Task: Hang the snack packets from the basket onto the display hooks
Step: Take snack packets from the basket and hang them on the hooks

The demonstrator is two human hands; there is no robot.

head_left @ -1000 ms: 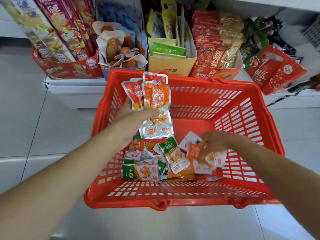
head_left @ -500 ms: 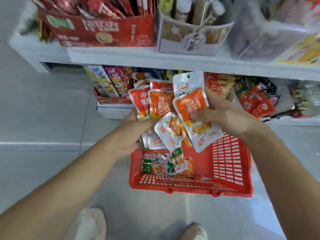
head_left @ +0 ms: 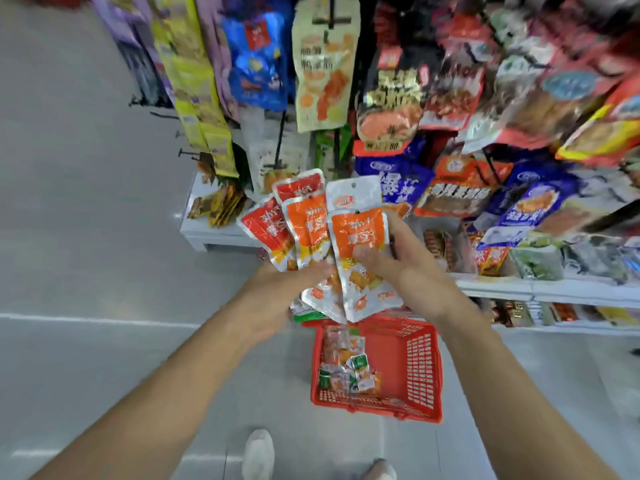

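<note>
Held up in a fan between both hands, above the red basket (head_left: 424,368) and just below the display hooks (head_left: 281,140): a bunch of orange-and-red snack packets (head_left: 308,226). Gripped round the lower halves by the left hand (head_left: 277,292), fingers curled about the stack from the left. Pinched at the frontmost packet (head_left: 358,233) by the right hand (head_left: 405,268), thumb flat on the printed face and fingers (head_left: 398,230) behind it. Likely very light and limp, being thin glossy foil pouches, and slick against one another, so apt to slip out of a loose fan. Not brittle to the touch, though probably crushable inside. Best taken one at a time near the top seal, just beside the small hang-hole (head_left: 353,185), leaving that hole free for the hook. Standing roughly upright, long axis running top to bottom, hole ends up toward the hooks and silvery bottoms hanging down toward the basket. Splayed a little, the leftmost leaning left, printed faces turned to the camera. Further loose packets (head_left: 349,372) lying jumbled toward one side of the basket, down on the floor (head_left: 86,237). By the look of it, needs only a lift and a slight turn to bring a hole onto a hook tip.
</note>
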